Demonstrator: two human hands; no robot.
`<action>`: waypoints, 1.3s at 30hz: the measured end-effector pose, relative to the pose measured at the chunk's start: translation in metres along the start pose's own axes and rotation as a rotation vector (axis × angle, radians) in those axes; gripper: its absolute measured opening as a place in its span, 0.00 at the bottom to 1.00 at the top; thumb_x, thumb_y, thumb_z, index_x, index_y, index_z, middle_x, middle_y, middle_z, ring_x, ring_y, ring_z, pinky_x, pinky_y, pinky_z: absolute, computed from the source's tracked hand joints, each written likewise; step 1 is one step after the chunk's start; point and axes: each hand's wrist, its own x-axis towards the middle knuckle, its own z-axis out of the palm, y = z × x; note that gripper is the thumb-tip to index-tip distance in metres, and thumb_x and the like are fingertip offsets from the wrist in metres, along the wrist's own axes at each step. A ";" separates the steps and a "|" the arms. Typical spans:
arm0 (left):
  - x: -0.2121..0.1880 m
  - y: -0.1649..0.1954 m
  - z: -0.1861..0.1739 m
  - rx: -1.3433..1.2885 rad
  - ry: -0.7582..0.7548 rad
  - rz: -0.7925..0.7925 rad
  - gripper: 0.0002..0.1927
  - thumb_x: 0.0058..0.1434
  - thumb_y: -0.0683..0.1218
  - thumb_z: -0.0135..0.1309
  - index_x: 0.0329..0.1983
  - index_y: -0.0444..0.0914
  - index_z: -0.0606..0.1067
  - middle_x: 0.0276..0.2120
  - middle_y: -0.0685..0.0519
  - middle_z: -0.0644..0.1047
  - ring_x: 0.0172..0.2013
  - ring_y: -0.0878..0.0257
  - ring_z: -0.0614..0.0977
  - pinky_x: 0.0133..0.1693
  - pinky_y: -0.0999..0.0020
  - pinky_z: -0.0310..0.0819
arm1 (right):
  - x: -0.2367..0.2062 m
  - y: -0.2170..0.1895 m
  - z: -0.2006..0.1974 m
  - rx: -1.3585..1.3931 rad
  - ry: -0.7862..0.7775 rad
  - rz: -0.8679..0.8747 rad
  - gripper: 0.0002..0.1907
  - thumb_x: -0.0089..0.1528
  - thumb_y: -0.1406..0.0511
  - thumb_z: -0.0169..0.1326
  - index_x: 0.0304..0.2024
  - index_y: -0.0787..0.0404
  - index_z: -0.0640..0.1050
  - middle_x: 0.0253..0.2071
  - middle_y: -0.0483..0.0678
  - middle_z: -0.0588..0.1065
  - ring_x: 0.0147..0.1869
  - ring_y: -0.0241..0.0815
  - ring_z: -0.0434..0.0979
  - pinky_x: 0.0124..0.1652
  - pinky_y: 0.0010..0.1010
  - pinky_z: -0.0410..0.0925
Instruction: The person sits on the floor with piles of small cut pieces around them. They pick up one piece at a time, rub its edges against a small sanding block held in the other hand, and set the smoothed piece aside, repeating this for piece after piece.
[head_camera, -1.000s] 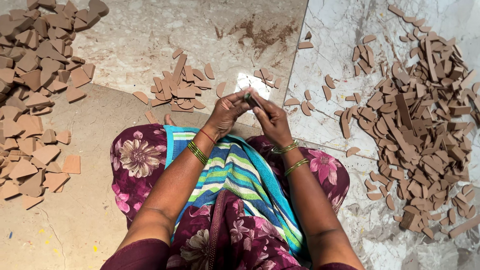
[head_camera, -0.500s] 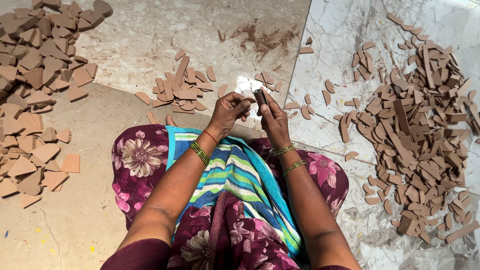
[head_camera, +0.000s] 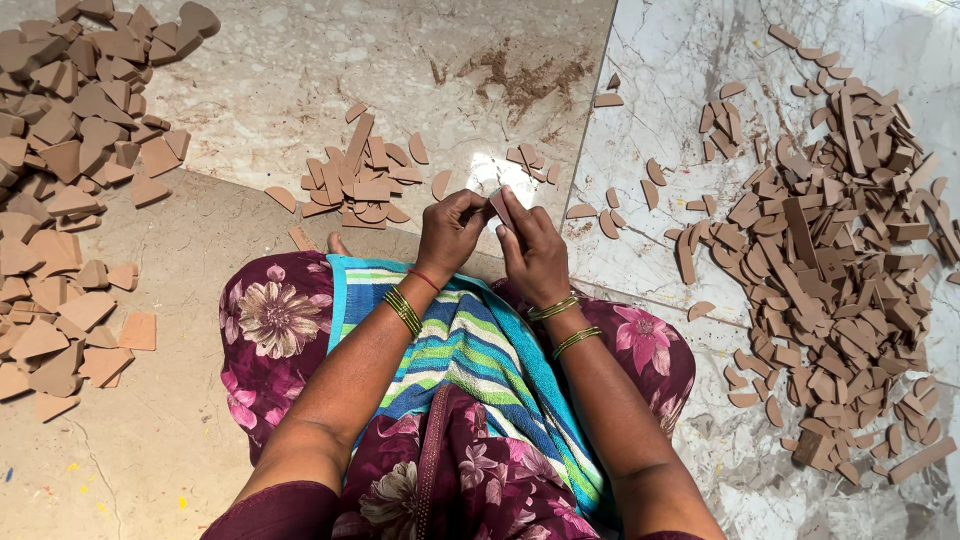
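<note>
1. Head view: person sits on the marble floor (head_camera: 300, 60), legs folded, looking down at own lap.
2. Left hand (head_camera: 452, 232) and right hand (head_camera: 532, 252) meet just above the knees, both curled nearly closed, fingertips pinching one small brown clay piece (head_camera: 499, 206) between them. Piece is held up off the floor, in front of the lap, approx centre of view.
3. Striped towel (head_camera: 470, 350) (blue/green/white) lies over the lap on a maroon floral dress (head_camera: 270, 325). Green-gold bangles (head_camera: 404, 311) on left wrist plus a thin red thread; more bangles on the right wrist.
4. Just beyond the hands: small heap of flat brown pieces (head_camera: 362, 182), curved and strip shapes, w/ a few strays beside it.
5. Far left: big pile of heart-like brown pieces (head_camera: 70, 200), running from top corner down past the knee.
6. Right: wide scatter of strip and offcut pieces (head_camera: 830, 260), dense, overlapping, well apart from the hands.
7. Brown dust smear (head_camera: 525, 75) on the floor up top, near the tile joint.
8. Nothing blocks the hands from the camera, but fingers cover most of the held piece – exact shape can't be told.
9. Left pile cut off by the frame edge; forearms and dress cut off at bottom. A toe just shows at the towel's top edge.
</note>
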 end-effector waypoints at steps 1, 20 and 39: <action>0.000 0.002 -0.001 0.054 0.003 0.034 0.03 0.63 0.39 0.61 0.39 0.37 0.79 0.33 0.51 0.81 0.33 0.62 0.85 0.34 0.68 0.78 | 0.001 0.000 0.003 0.002 0.025 -0.001 0.26 0.68 0.66 0.55 0.69 0.51 0.72 0.32 0.48 0.68 0.33 0.40 0.70 0.37 0.33 0.67; -0.002 0.002 0.003 0.037 0.037 0.117 0.05 0.63 0.39 0.63 0.40 0.37 0.79 0.35 0.50 0.82 0.35 0.62 0.86 0.35 0.70 0.79 | -0.005 0.022 0.016 0.194 0.131 -0.072 0.23 0.73 0.67 0.51 0.72 0.55 0.70 0.55 0.50 0.79 0.56 0.37 0.79 0.52 0.28 0.72; -0.003 -0.048 0.018 -0.928 0.005 -0.646 0.14 0.67 0.51 0.60 0.36 0.37 0.73 0.29 0.58 0.73 0.26 0.71 0.73 0.26 0.77 0.68 | -0.001 0.018 0.022 0.200 -0.002 -0.047 0.29 0.75 0.64 0.47 0.78 0.53 0.59 0.51 0.51 0.74 0.49 0.43 0.76 0.50 0.34 0.70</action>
